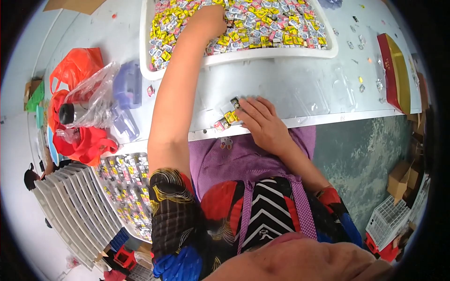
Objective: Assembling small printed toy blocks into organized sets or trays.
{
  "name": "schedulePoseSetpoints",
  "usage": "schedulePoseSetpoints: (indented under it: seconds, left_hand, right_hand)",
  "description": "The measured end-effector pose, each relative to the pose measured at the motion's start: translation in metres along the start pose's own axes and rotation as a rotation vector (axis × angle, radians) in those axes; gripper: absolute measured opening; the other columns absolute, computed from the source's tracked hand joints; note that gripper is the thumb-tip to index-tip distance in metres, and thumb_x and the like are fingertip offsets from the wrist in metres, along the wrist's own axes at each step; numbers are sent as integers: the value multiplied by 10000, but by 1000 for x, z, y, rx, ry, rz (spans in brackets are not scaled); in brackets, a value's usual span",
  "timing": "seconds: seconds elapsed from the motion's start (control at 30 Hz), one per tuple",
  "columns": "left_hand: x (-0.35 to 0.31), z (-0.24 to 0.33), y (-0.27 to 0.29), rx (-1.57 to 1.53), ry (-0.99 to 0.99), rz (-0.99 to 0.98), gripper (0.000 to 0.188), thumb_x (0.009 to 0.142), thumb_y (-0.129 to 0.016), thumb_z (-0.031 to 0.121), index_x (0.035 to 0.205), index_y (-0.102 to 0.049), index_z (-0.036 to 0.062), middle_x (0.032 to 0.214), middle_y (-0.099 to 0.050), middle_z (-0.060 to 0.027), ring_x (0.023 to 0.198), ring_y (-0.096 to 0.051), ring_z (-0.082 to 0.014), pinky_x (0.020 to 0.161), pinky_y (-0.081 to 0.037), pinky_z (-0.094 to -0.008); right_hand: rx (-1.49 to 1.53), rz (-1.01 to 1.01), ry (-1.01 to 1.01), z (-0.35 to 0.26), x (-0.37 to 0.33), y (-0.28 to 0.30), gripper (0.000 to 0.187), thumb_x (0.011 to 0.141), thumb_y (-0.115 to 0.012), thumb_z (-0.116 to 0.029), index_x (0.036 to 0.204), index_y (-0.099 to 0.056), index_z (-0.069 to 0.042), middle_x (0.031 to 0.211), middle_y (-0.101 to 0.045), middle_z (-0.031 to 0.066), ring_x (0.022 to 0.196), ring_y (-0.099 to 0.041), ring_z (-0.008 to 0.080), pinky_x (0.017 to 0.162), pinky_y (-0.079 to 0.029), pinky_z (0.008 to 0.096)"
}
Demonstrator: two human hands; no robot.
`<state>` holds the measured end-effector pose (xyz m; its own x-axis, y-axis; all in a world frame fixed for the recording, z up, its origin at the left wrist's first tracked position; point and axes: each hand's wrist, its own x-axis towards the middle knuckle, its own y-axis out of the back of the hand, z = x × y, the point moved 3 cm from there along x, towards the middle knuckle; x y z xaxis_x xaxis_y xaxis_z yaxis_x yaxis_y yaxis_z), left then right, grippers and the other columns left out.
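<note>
"Reporting on the head view, the sole view supplied: where are the packets?"

"Most lie loose in the large rectangular white plastic tray [262, 55], heaped as small boxy packets in yellow, pink and white printed wrappers [290, 40]. The tray stands on the far part of the pale grey flat-topped worktable [290, 93]."

"State of the hands?"

"The bare left hand [211, 21] is reaching into the heap. Its fingers are largely hidden, so I cannot tell whether it grips anything. The bare right hand [265, 119] lies palm down at the near table edge, fingers loosely extended and parted, at a short row: a black boxy packet [235, 102], yellow boxy packets [230, 117] and a pink boxy packet [220, 124]. The fingers appear to touch the row; none is seen lifting a piece."

"Progress?"

"In my judgement, one small mixed row is laid out, roughly end to end. The bulk is left in the tray. Below the table edge on the left, a batch of mixed white, black and yellow packets [124, 187] sits in clusters, which suggests portions already made up; I cannot confirm it."

"Strays?"

"One small pink boxy packet [150, 90] lies alone just beside the tray's near left corner, outside the row."
</note>
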<state>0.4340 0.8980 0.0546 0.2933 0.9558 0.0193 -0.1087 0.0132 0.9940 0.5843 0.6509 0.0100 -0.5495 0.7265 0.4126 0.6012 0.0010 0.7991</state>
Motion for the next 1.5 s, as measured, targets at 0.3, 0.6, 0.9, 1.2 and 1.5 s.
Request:
schedulePoseSetpoints:
  seconds: [0.3, 0.6, 0.9, 1.2, 1.5]
  left_hand:
    - [-21, 11, 25, -292, 38, -71, 177, 826, -565, 136, 926, -634, 8, 896, -648, -222, 883, -619, -365, 769, -483, -424]
    - [-50, 20, 46, -591, 179, -24, 146, 829, -581, 112, 906, -627, -3, 837, -646, -212, 781, -639, -320, 702, -497, -406]
    - [-199, 30, -7, -1129, 284, 2, 130, 814, -670, 74, 920, -660, 0, 797, -672, -50, 683, -571, -79, 602, -459, -232]
    - [-228, 58, -31, -757, 347, 303, 69, 808, -641, 72, 826, -617, 10, 847, -613, -160, 718, -616, -322, 640, -499, -380]
    - [-229, 67, -33, -538, 231, 311, 97, 810, -646, 119, 822, -603, 33, 805, -570, -123, 702, -598, -315, 610, -494, -393]
  right_hand:
    - [9, 3, -3, 1, 1, 0, 445, 764, -664, -111, 1193, -554, -76, 1320, -508, 91, 1215, -466, 278, 1035, -354, 455]
    - [-7, -22, -7, -2, 4, 2, 423, 762, -657, -107, 1173, -566, -79, 1287, -533, 88, 1195, -482, 275, 1029, -360, 446]
    - [-81, -50, -32, 4, 0, 1, 377, 766, -647, -114, 1138, -600, -74, 1264, -549, 65, 1191, -479, 264, 1018, -364, 439]
    - [-69, -48, -16, -2, 5, 1, 381, 756, -653, -96, 1133, -604, -73, 1267, -545, 66, 1199, -473, 260, 1023, -363, 439]
    - [-64, -49, -29, -3, 3, 3, 380, 758, -648, -83, 1135, -603, -68, 1272, -538, 74, 1198, -474, 260, 1027, -362, 438]
